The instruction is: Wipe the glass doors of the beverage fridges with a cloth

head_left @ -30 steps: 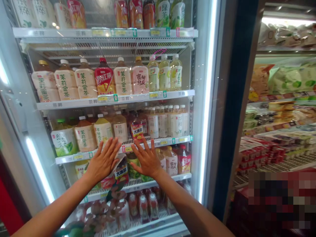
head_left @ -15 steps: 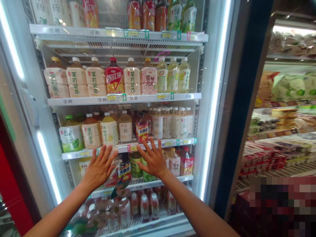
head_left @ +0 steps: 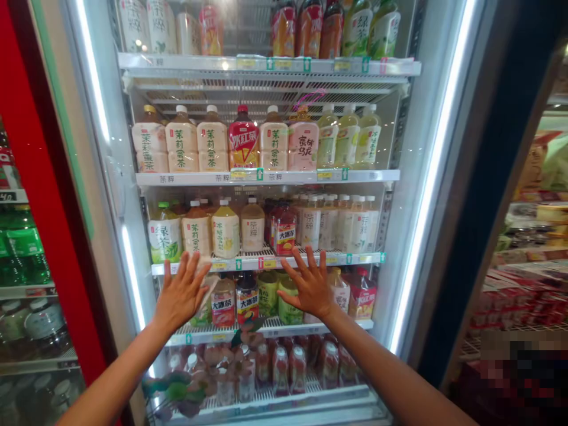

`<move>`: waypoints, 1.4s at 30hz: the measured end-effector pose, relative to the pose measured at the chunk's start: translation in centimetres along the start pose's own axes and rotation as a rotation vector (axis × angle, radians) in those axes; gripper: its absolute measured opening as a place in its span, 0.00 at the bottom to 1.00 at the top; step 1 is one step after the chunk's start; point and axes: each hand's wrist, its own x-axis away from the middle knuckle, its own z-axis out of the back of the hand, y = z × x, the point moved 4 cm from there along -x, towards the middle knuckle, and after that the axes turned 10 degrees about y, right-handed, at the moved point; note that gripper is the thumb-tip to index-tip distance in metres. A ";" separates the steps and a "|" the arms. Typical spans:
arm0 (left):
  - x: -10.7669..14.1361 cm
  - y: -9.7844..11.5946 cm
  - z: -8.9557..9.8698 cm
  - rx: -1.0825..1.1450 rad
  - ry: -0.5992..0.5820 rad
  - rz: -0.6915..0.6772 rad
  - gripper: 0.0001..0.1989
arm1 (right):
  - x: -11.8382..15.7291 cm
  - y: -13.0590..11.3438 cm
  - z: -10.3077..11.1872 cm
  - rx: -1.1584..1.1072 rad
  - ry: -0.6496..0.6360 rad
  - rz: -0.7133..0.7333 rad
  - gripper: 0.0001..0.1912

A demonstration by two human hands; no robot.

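Two hands are up, the left hand (head_left: 181, 294) and the right hand (head_left: 308, 290), and both lie flat on the glass door (head_left: 275, 94) of a drinks fridge. The fingers are spread wide and the palms face the glass. Neither hand holds anything. The door is shut, and the hands are side by side with a gap between them.

Behind the glass, two red tea bottles (head_left: 235, 299) stand on a wire shelf (head_left: 310, 258) just below the hands' fingertips. A red box-like bottle pack (head_left: 284, 231) stands on that shelf, above the gap between the hands. A green tea bottle (head_left: 165, 239) stands on the same shelf at the left. Higher up, a row of tea bottles (head_left: 199, 142) has one red bottle (head_left: 243, 142) in it. More bottles (head_left: 279, 370) stand on the shelf at the bottom.

Left of this fridge, a red strip (head_left: 48, 177) runs beside another fridge with green bottles (head_left: 24, 254). On the right are snack shelves (head_left: 532, 236), and a blurry patch (head_left: 519, 367) hides the corner.
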 end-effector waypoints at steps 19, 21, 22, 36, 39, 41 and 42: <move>-6.9 8.0 -2.0 0.046 -0.085 -0.258 0.38 | -0.3 0.0 0.3 -0.044 -0.012 -0.013 0.49; -7.6 8.9 -2.1 0.013 -0.084 -0.201 0.39 | -0.5 0.0 0.9 -0.075 -0.011 -0.013 0.50; -7.8 9.6 -2.1 0.016 -0.086 -0.237 0.39 | -0.6 0.2 1.3 -0.094 -0.013 -0.013 0.51; -15.8 20.5 -5.2 0.149 -0.177 -0.647 0.35 | 5.1 12.4 4.7 0.056 0.111 -0.174 0.44; -17.8 20.2 -5.2 0.115 -0.169 -0.472 0.36 | 5.1 12.1 4.7 0.040 0.118 -0.188 0.42; -18.5 19.6 -5.1 0.073 -0.148 -0.333 0.37 | 5.2 12.2 4.7 0.035 0.109 -0.204 0.42; -18.4 19.6 -5.0 0.077 -0.148 -0.357 0.36 | 5.3 12.2 4.7 0.032 0.101 -0.212 0.42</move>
